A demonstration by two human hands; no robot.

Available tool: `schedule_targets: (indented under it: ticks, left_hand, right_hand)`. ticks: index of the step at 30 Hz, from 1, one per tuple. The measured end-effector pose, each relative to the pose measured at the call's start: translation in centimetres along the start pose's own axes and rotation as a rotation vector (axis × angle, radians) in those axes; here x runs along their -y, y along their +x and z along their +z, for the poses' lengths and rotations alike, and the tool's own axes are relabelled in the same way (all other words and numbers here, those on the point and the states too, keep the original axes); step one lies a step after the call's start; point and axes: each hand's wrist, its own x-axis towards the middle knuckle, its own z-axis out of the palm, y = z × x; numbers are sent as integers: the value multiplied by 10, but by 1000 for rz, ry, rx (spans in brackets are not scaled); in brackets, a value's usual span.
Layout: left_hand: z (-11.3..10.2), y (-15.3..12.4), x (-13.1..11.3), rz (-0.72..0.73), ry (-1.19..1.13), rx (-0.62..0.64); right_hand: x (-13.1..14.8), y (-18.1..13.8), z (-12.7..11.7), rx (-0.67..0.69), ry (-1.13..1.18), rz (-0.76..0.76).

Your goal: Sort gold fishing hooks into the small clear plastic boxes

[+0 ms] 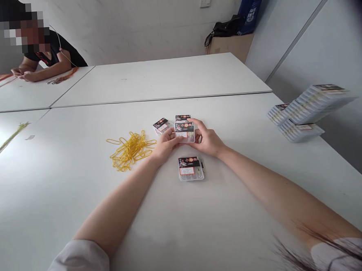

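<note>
Between my two hands is a small clear plastic box [184, 128] with a black printed label and a red-edged white sticker. My left hand [168, 144] grips its left side, thumb across the front. My right hand [208, 138] closes on its right edge. Behind it, another such box [183, 118] is partly covered, and a tilted box [162, 125] lies to the left. Nearer to me, a further box [191, 169] rests flat on the table. A loose pile of yellow rubber bands [131, 151] lies left of my left hand.
Stacks of similar boxes [308, 107] stand at the table's right edge. A person [53, 57] sits at the far left, hands near reddish cords [63, 76]. Yellow-green strands [8, 142] lie on the left. Bags [226, 27] sit on a cardboard box [230, 46] by the wall.
</note>
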Motion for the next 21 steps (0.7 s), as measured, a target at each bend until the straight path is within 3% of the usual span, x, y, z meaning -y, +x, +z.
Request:
schedule_targets:
  ticks: [21]
  left_hand:
    - [-2, 1, 1, 7, 30, 2]
  right_hand:
    - [2, 0, -1, 2, -6, -5]
